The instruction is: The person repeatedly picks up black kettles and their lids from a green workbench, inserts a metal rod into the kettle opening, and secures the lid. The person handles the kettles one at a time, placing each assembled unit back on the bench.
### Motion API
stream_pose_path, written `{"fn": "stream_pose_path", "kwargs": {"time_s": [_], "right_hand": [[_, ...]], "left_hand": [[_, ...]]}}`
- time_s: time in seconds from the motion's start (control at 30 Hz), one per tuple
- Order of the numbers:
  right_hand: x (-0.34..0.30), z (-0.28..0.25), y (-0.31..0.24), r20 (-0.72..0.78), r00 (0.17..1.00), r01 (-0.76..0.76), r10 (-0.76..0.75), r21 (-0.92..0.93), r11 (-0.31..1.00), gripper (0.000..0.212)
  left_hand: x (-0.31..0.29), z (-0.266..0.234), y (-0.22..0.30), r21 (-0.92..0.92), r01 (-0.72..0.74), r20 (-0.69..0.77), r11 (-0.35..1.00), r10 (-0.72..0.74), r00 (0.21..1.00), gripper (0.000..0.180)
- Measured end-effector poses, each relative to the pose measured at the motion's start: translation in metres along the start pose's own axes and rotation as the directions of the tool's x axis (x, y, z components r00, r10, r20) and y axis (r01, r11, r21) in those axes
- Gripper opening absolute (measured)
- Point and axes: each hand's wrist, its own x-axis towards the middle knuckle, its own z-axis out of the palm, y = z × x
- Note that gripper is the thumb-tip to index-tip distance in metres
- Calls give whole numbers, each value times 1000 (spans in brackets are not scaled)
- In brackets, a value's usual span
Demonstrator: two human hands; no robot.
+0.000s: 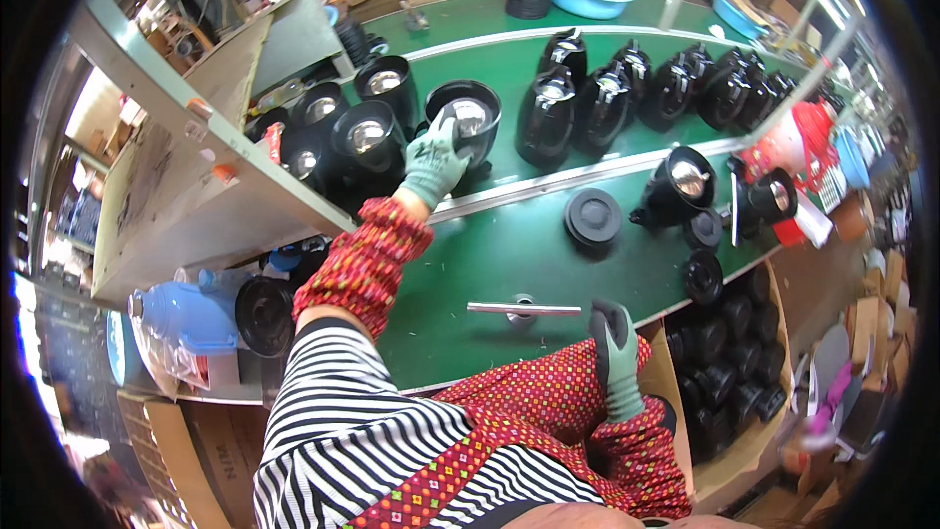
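Beyond and left of a straight silver metal bar (490,309), I see the left hand (437,159), grey-green gloved, its fingers over the rim of a round black vessel with a silvery inside (482,142); its thumb is hidden, so I can't tell whether it grips. The right hand (617,358) looks loosely open beside the bar's right end. Right of the bar, an open brown cardboard box (661,367) holds round black parts (720,338), perhaps lids. Dark lettering marks a brown carton (211,480) to the bar's lower left.
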Motion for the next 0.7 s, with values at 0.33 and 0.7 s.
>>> {"fn": "stream_pose_path", "kwargs": {"time_s": [0.33,0.7], "right_hand": [[23,11,-152,428,814,-561,394,398,726,67],[-73,-81,-68,408,909,-378,82,726,575,77]], "left_hand": [[-124,-152,156,-382,-600,161,704,689,707,36],[-169,-64,122,-649,751,735,118,351,580,72]]}}
